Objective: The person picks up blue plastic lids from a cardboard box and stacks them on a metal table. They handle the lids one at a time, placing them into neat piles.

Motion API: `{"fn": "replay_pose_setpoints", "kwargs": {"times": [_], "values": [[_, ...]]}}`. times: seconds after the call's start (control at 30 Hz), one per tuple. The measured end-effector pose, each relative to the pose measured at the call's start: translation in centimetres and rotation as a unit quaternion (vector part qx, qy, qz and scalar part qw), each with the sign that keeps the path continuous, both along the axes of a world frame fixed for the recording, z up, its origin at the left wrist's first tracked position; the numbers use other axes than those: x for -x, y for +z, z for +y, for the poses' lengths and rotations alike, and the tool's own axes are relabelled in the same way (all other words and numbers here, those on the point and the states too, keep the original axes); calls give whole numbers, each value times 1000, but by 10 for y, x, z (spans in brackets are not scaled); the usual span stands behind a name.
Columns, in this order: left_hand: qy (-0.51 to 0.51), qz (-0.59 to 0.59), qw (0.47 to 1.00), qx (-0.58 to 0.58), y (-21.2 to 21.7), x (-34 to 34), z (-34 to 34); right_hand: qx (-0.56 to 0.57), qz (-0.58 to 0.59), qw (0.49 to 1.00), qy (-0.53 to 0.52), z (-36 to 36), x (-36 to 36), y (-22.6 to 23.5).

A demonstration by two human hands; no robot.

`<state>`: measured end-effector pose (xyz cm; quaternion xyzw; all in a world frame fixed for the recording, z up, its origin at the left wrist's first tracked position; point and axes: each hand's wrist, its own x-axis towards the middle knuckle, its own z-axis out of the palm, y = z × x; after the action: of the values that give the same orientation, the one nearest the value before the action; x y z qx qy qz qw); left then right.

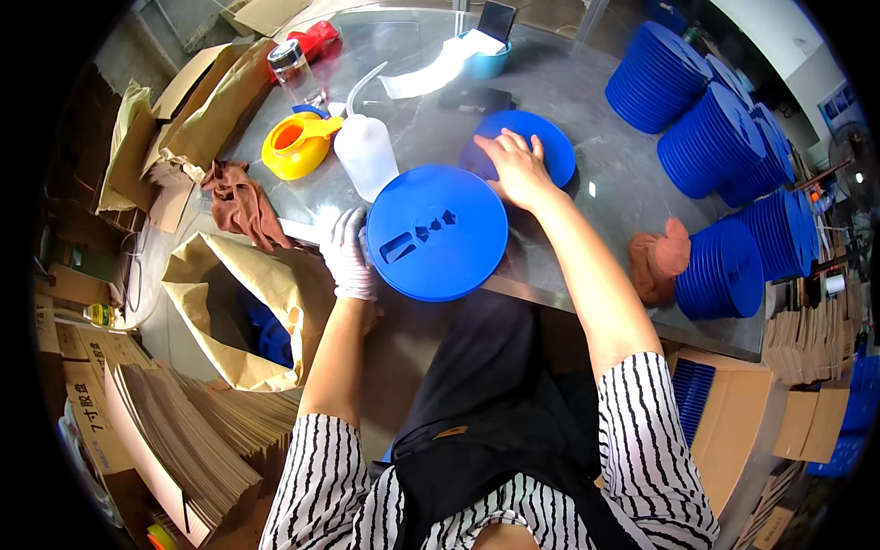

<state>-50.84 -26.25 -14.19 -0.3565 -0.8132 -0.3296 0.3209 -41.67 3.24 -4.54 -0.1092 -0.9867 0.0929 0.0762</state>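
Observation:
My left hand [346, 257], in a pale glove, grips the left edge of a round blue plastic disc [458, 243]. The disc is held at the table's front edge, its face up, showing a rounded slot and several small cutouts. My right hand [521, 170] is bare, with its fingers spread over a second blue disc [555, 151] lying on the table. Its fingertips rest on or just above that disc; I cannot tell which. Just beyond the held disc stands a white squeeze bottle [365, 151] with a bent spout.
Stacks of blue discs [701, 137] line the table's right side, beside a brown cloth [658, 261]. At left are a yellow container [298, 145], a glass jar [295, 71], another brown cloth [240, 203] and an open paper sack [206, 312]. A teal bowl [490, 64] stands at the back.

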Motion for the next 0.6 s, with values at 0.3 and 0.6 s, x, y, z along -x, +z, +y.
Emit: {"fn": "replay_pose_setpoints", "kwargs": {"times": [0.3, 0.6], "values": [[3, 4, 1000, 1, 3, 0, 2, -43, 94, 992, 76, 9, -18, -15], [1, 11, 1000, 6, 0, 3, 1, -84, 102, 991, 29, 3, -11, -14]]}}
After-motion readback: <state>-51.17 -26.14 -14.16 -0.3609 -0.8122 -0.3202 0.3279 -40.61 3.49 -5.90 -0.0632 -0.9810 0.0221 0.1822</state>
